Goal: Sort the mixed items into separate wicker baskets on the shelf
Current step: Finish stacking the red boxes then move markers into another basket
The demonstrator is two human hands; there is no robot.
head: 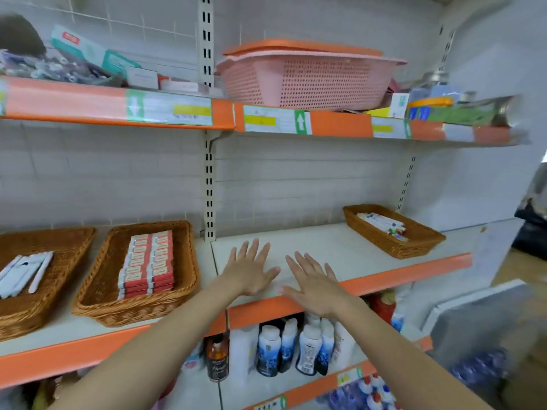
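You are holding both hands flat and spread over the bare stretch of the white middle shelf [340, 250], the left hand [250, 272] and the right hand [315, 284] side by side with fingers straight, gripping nothing. The sorted goods are already sitting in three brown woven wicker baskets on that shelf. The flat red-and-white cartons [148, 264] are lying in two tidy rows inside the middle wicker basket [100, 294]; they are likely light and stiff, so you would be taking each by its long edges between thumb and fingers. The slim white pens [22, 272] are resting loose in the left wicker basket [38, 303]; they look smooth and apt to roll, so pinching one at mid-barrel seems wise. The small wicker basket at the right [414, 242] is holding white markers with coloured ends [383, 224], well apart from your hands. No mixed items are showing between the baskets, so the sorting is looking close to finished. Above, a pink perforated plastic basket [305, 81] is sitting on the upper shelf; bottles [284, 347] are standing below.
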